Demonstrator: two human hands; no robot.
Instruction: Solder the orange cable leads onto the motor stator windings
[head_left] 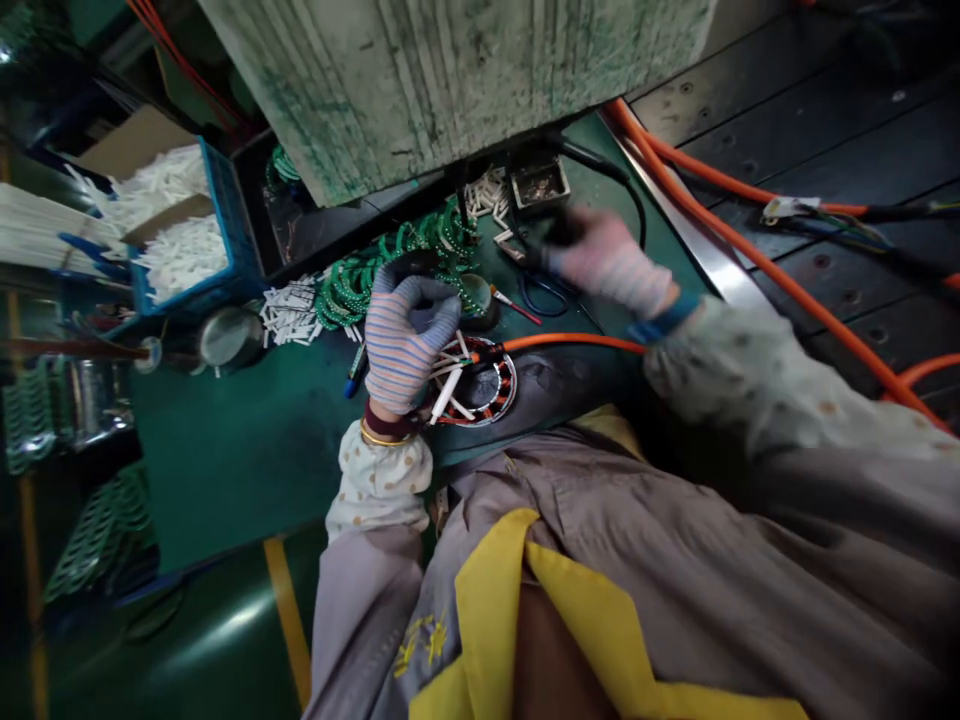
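Observation:
My left hand (409, 335), in a striped glove, rests with fingers curled over a round motor stator (480, 388) with copper windings and white sleeved leads on the green bench. An orange cable (570, 342) runs from the stator to the right. My right hand (607, 262), also gloved, reaches farther back toward a dark object near a small open box (538, 185); it is smeared by motion. A red-handled tool (517, 305) lies between the hands.
Coils of green sleeved wire (390, 270) and loose white tubes (289, 312) lie behind the stator. A blue crate (187, 240) of white tubes stands at left. A large worn machine block (450, 80) overhangs the bench. Orange cables (750, 250) cross the dark surface at right.

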